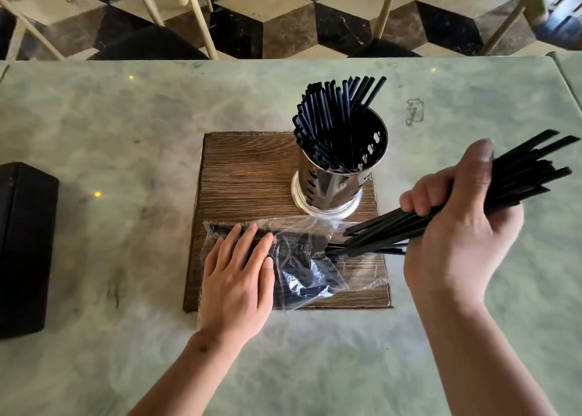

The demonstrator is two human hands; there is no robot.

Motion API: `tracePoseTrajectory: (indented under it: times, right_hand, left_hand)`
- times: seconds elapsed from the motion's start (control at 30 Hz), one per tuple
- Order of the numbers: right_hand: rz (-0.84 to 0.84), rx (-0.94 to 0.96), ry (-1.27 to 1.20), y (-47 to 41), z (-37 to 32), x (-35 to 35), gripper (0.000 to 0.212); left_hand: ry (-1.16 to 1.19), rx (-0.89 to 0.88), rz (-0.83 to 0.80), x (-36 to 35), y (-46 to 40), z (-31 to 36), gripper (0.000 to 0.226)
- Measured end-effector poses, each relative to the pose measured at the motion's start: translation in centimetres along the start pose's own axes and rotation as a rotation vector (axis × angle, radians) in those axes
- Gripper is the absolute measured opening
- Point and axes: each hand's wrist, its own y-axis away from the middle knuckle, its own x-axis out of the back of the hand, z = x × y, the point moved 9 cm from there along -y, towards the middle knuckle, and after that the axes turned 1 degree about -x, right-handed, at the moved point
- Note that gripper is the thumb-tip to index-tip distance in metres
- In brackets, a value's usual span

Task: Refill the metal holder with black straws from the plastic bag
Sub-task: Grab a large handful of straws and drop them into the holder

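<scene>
Presently: right hand (pixel 456 226) grip clamped on bundle of thin black plastic straws (pixel 393 229), tips inside clear plastic bag (pixel 315 270); left hand (pixel 239 277) flat, fingers apart, pinning bag on wooden board (pixel 248 176); perforated cylindrical metal holder (pixel 330 185) upright just behind, part-filled.

A board (pixel 252 176) was set on the bench (pixel 126 116), with the holder (pixel 333 179) on its far right part and the bag (pixel 302 274) along its near edge. A box (pixel 25 245) was placed far left.

Black straws (pixel 330 122) fill a shiny silver perforated holder (pixel 330 182) on a brown wood-grain board (pixel 252 176). The table (pixel 110 125) is pale green marble; the floor (pixel 283 21), upper frame, shows black, brown and cream cubes.
</scene>
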Motion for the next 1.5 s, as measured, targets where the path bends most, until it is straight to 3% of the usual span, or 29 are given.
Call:
tracePoseTrajectory:
  times: [0.23, 0.43, 0.67, 0.87, 1.1, 1.23, 1.37, 1.5]
  right_hand:
    - [-0.050, -0.052, -0.030, 0.3, 1.4, -0.7, 0.047]
    - [-0.208, 0.171, 0.238, 0.8, 0.2, -1.7, 0.040]
    - [-0.175, 0.011, 0.358, 3.3, 4.5, 2.1, 0.034]
    - [-0.189, 0.053, 0.331, 3.3, 3.7, 1.4, 0.015]
    - [-0.256, -0.106, 0.205, 2.3, 4.3, 0.0, 0.037]
    - [-0.229, -0.136, 0.119, -0.3, 2.7, -0.5, 0.022]
    - [-0.302, -0.232, 0.042, -2.0, 1.7, -3.2, 0.043]
    - [-0.349, -0.304, 0.073, -2.6, 1.1, -5.5, 0.050]
  left_hand:
    - [-0.009, 0.000, -0.003, 0.0, 0.0, 0.0, 0.045]
    - [-0.010, 0.003, -0.003, 0.1, 0.0, 0.1, 0.047]
    - [-0.034, 0.007, -0.022, -0.2, 0.0, 0.0, 0.046]
    - [-0.030, 0.008, -0.016, -0.2, 0.1, -0.1, 0.046]
    - [-0.013, 0.000, -0.002, 0.0, 0.1, 0.1, 0.046]
    - [-0.009, 0.005, -0.007, 0.1, -0.1, 0.0, 0.046]
    - [-0.008, 0.008, -0.012, 0.1, 0.0, 0.0, 0.048]
    - [-0.006, 0.007, -0.015, 0.1, -0.1, 0.2, 0.047]
